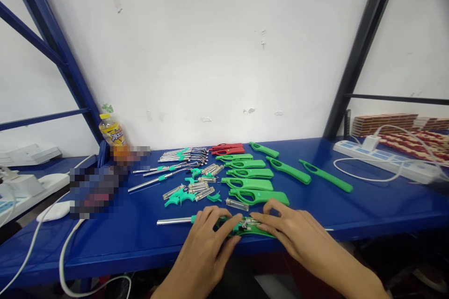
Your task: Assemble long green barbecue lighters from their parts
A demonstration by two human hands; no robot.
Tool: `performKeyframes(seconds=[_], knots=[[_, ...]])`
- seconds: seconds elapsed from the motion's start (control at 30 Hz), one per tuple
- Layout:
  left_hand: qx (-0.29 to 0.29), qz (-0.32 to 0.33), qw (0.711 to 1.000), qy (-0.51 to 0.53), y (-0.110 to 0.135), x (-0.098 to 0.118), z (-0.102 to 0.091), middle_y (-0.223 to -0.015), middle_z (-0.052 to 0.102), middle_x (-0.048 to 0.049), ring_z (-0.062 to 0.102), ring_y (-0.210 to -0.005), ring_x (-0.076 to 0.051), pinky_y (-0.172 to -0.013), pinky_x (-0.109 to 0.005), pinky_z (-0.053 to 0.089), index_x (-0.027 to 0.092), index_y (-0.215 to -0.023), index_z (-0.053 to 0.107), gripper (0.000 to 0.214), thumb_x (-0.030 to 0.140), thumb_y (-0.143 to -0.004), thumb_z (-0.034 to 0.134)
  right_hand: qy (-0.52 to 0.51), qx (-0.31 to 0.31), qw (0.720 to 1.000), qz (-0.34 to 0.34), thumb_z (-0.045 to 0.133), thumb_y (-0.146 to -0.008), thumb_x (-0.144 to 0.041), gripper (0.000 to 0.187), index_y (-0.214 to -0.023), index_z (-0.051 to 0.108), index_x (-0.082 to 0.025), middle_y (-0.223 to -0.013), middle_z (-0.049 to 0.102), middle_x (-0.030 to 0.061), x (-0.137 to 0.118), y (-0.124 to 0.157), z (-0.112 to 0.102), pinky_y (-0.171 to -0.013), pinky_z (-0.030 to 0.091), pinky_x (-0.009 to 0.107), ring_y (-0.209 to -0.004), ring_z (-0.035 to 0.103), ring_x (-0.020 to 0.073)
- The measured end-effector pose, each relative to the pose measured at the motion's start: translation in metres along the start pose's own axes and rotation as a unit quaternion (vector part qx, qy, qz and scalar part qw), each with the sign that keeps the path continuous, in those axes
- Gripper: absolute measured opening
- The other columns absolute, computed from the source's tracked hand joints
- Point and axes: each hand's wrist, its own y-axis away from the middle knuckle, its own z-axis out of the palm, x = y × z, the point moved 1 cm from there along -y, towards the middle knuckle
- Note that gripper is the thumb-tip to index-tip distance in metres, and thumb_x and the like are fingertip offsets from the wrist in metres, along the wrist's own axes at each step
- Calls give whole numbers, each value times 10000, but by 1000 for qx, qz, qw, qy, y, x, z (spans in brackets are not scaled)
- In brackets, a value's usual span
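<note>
Near the table's front edge lies an opened green stick lighter, its metal tube pointing left and its inner parts exposed. My left hand is closed around its middle, by the teal trigger. My right hand pinches its right end, where a clear part shows between the fingers; they partly cover it. Just behind sit a loose clear fuel tank and several green handle shells. Teal triggers and more clear tanks are heaped to the left, with metal tubes with wires behind them.
Red handle shells lie at the back of the blue table. A drink bottle stands back left beside a blurred-out patch. A white power strip lies right; white cables hang over the left front edge.
</note>
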Motion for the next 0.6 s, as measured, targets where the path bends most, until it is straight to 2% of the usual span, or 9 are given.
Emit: performKeyframes(seconds=[0.07,0.17,0.3,0.47,0.6], knots=[[27,-17,999,-2,4,-9,-8,-1290,671,-85,595,-1209,-309,-1023,-576,507,306,-1425,586,399,168,-1055,528,-5,5,1000,-1,468,-1110,-288,349,-1342,716,-368,-1074,698,47,3,0,2,-673,534,253,-767,735,176],[53,-61,996,-26,12,-27,-22,-1240,707,-76,628,-1168,-305,-981,-542,522,294,-1308,680,318,187,-1051,527,-12,5,1000,-3,469,-1113,-313,350,-1353,716,-376,-1105,702,53,7,0,5,-685,549,260,-780,741,181],[35,-104,994,14,19,-44,-29,-1165,744,-30,682,-1086,-257,-947,-442,558,312,-1167,761,229,237,-1035,591,-23,-9,1000,-1,469,-1117,-320,355,-1375,704,-383,-1141,698,57,11,0,6,-730,566,285,-807,744,189],[31,-110,988,107,18,-45,-27,-1091,748,-26,714,-995,-222,-890,-367,576,299,-1066,804,232,196,-1020,601,-9,-20,1000,11,469,-1116,-325,349,-1357,718,-363,-1146,690,65,11,-1,5,-723,568,308,-824,746,208],[52,-103,985,127,13,-43,-29,-1001,730,-28,714,-883,-205,-766,-313,564,299,-966,824,216,217,-997,627,-12,-16,1000,9,478,-1110,-314,347,-1349,726,-362,-1143,693,66,14,-1,7,-714,568,303,-818,743,204]])
